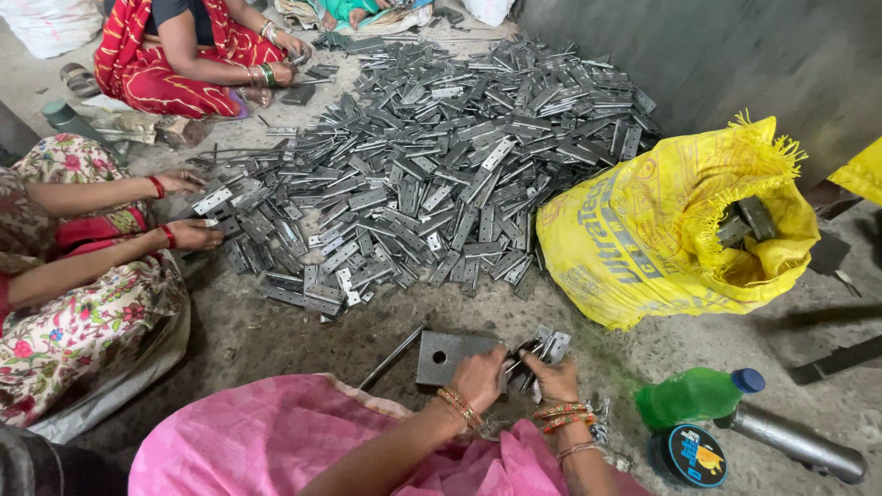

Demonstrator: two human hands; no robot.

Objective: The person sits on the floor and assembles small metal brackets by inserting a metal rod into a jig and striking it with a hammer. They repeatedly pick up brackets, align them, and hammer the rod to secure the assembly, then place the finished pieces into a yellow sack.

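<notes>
My left hand (478,375) and my right hand (554,375) meet low in the middle of the view, both closed around a small bunch of grey metal hinge pieces (542,347). Just left of my left hand, a square grey metal plate (439,354) with a round hole lies flat on the floor. Beside the plate lies a thin metal rod (390,358), slanted. Both my wrists wear bangles, and pink cloth (248,441) covers my lap below.
A large heap of grey hinge pieces (432,165) spreads over the concrete floor ahead. An open yellow sack (643,230) holds more metal at right. A green bottle (694,395), a round tin (689,455) and a metal pipe (795,441) lie near right. Two other people (83,230) (184,50) work at left.
</notes>
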